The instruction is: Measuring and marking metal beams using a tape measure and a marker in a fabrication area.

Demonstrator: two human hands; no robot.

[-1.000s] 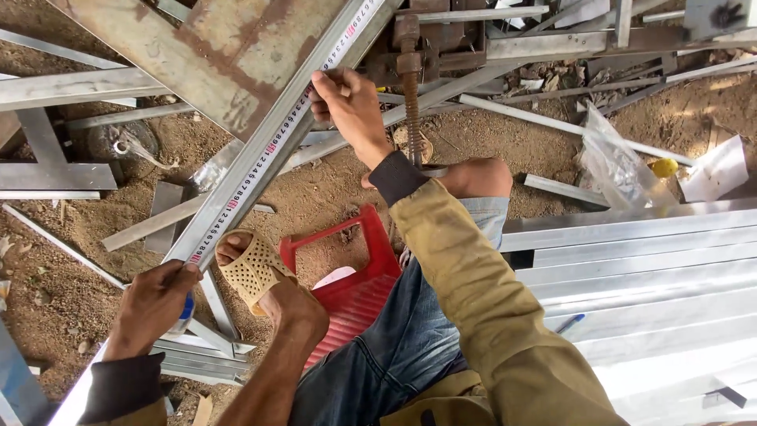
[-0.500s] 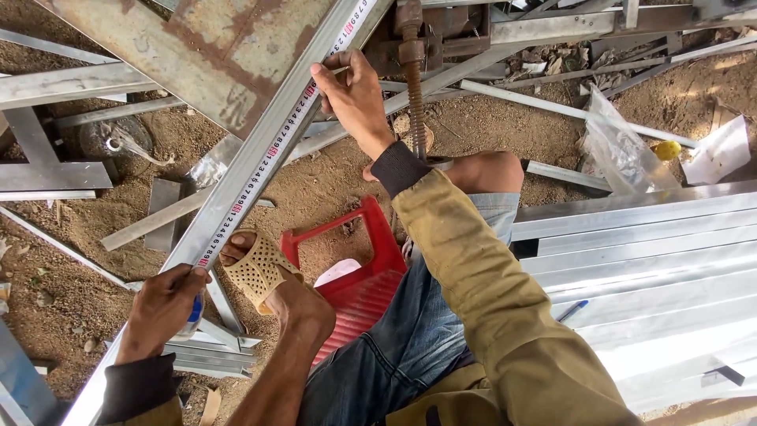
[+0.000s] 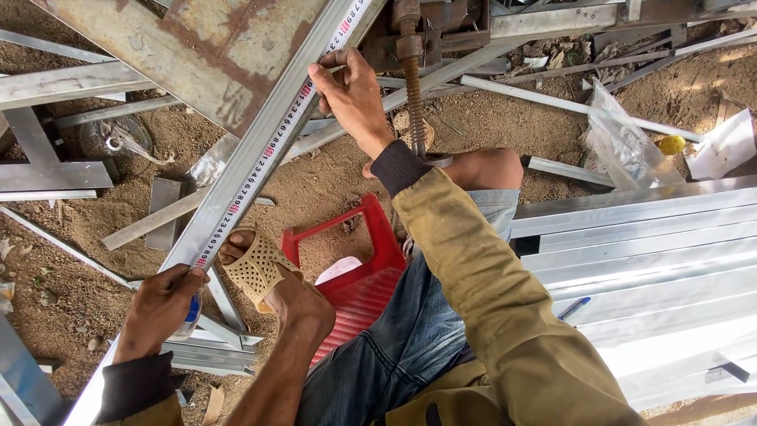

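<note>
Head view looks down on a person sitting on a red plastic stool (image 3: 359, 272) over sandy ground, with one long metal bar (image 3: 260, 158) running from lower left to upper right. One tape measure strip (image 3: 272, 146), white with black and red marks, lies flat along the top of that bar. The left hand (image 3: 162, 308) is closed around the bar's lower end, thumb pressed on the tape, and a small blue-and-white thing sits under the fingers; what it is cannot be told. The right hand (image 3: 351, 99) pinches the tape against the bar near its upper end, fingers curled together. One foot in a tan perforated sandal (image 3: 256, 272) rests just beside the bar, between the two hands.

Packages sit at the upper right: one crumpled clear plastic bag (image 3: 623, 146) on the sand, one small round yellow thing (image 3: 672, 144) just beside it, and one white sheet (image 3: 721, 146) at the right edge. A second clear wrapper (image 3: 206, 167) lies against the bar's left side. One blue pen (image 3: 574, 308) lies on the stack of pale metal sheets (image 3: 646, 252) at the right. A rusty plate (image 3: 197, 47) leans at the top, and one threaded rusty rod (image 3: 414, 87) stands near the right hand.
</note>
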